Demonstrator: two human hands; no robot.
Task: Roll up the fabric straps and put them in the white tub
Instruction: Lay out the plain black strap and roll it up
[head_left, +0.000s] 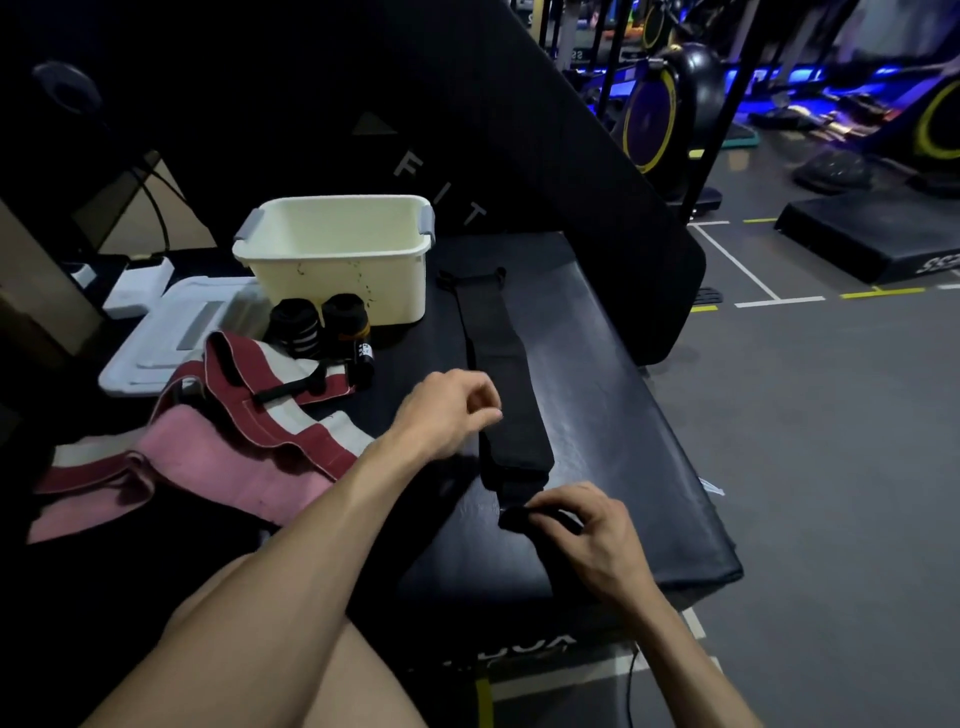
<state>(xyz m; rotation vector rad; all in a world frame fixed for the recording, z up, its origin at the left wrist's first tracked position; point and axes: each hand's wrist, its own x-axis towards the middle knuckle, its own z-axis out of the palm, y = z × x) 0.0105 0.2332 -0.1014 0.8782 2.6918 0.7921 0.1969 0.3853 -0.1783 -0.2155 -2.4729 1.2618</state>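
Observation:
A long black fabric strap lies stretched out on the black padded bench, running from near the white tub toward me. My right hand pinches its near end, where the strap is folded over. Just left of the strap's middle hovers my left hand, blurred, fingers loosely curled and holding nothing. Two rolled black straps stand in front of the tub. A heap of dark red, white and pink straps lies at the left.
A white lid lies left of the tub. A tall black pad leans behind the bench. Grey gym floor with white lines and exercise machines is to the right. My bare knee is at the bottom.

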